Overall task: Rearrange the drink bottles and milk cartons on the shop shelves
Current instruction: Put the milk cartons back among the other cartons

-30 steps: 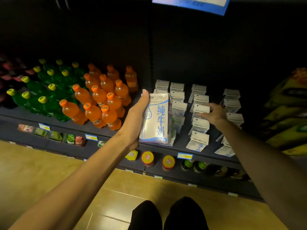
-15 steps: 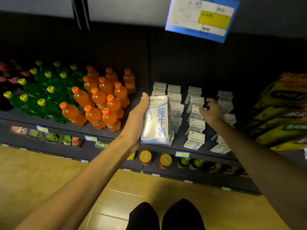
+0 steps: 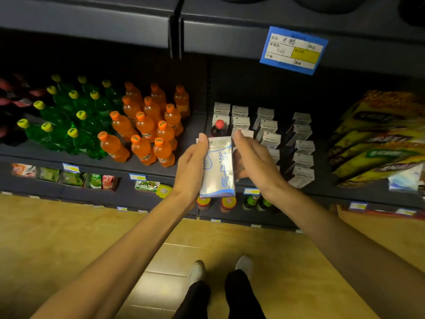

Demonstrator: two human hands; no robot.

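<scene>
A white milk carton (image 3: 217, 168) with blue lettering was held upright in front of the shelf (image 3: 188, 139), above its front edge. It was gripped along its left side by the left hand (image 3: 192, 165), whose thumb lay up the carton's front edge. The right hand (image 3: 251, 158) was set against the carton's right side with its fingers fairly straight; whether they closed round the back could not be told. The two hands were thus brought close together, with the carton between them. Just behind the carton a dark bottle with a red cap (image 3: 218, 128) was seen among the rows of small milk cartons (image 3: 268, 127). Orange bottles (image 3: 147, 127) and green bottles (image 3: 69, 116) were ranged to the left on the same shelf.
</scene>
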